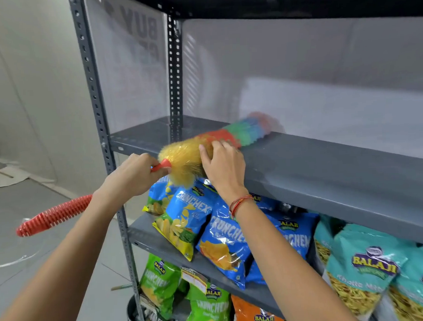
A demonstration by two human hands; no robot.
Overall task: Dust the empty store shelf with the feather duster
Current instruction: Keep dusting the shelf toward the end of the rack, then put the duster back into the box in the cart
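Lying across grey shelf [326,160]: feather duster [219,140].

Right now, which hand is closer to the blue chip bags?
The right hand: it rests on the feather duster directly above the blue chip bags. The left hand grips the handle, off to their left.

The grey shelf [326,160] lies bare to the right of the feather duster [205,146]; chip bags [223,242] crowd the tier beneath.

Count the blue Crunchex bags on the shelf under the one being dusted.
3 clearly: one leftmost blue bag, one middle beside the forearm, one right. Another blue pack behind may be partly hidden by the duster.
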